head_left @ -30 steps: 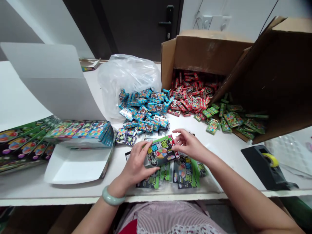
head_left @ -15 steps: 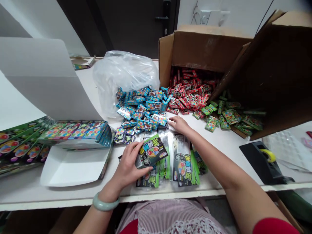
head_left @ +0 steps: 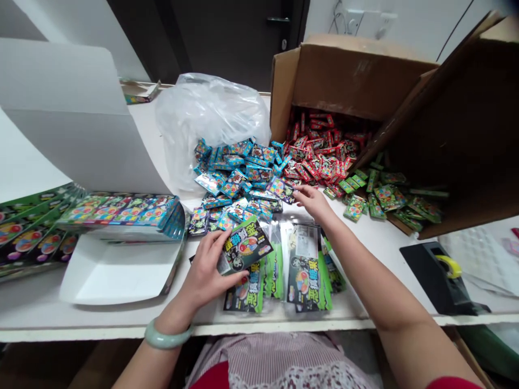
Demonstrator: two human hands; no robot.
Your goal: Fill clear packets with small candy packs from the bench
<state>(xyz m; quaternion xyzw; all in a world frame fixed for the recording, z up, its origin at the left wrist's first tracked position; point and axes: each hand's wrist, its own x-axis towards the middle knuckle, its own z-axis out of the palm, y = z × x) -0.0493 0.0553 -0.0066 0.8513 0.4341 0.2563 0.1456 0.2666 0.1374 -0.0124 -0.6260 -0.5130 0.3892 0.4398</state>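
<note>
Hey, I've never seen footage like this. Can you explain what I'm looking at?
There's no machine here, just a person's two bare hands. The view comes from a camera worn on their head, looking forward and down. On the table lie piles of small blue packs, red packs and green packs, with black-and-green pouches nearer the person. An open white-lined box sits on the left, a tape dispenser on the right. The left hand holds a black packet; the right hand grips a small purple pack by one end.
</note>
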